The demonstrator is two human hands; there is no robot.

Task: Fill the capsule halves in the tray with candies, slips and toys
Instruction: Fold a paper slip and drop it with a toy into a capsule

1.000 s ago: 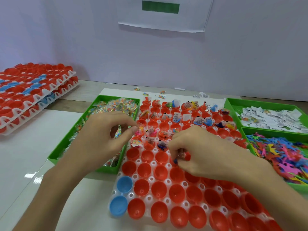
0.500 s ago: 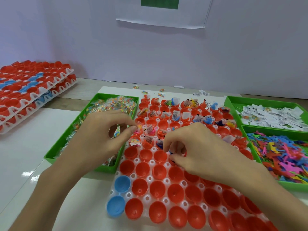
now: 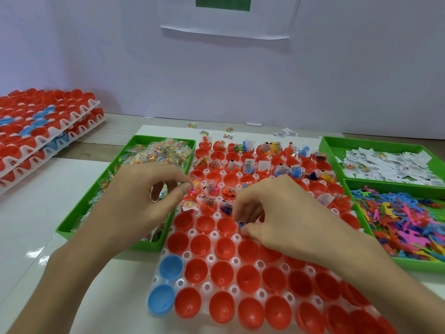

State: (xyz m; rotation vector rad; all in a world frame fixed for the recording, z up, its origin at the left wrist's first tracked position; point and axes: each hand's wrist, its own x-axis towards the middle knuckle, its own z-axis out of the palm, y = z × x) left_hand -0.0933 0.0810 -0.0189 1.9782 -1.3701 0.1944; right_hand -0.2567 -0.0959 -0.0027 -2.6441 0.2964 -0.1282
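A white tray of red capsule halves, with two blue ones at its near left, lies in front of me. The far rows hold slips, candies and toys; the near rows are bare. My left hand hovers at the tray's left edge, thumb and forefinger pinching a small candy packet. My right hand is curled over the middle of the tray, its fingertips pinching a small blue toy above a red half.
A green bin of candy packets sits left of the tray. At the right are a green bin of paper slips and a green bin of coloured plastic toys. Stacked trays of capsule halves stand far left. Loose packets lie behind the tray.
My right hand has shifted slightly left and forward over the tray, its fingers working the small piece. My left hand has stayed nearly in place with its pinch.
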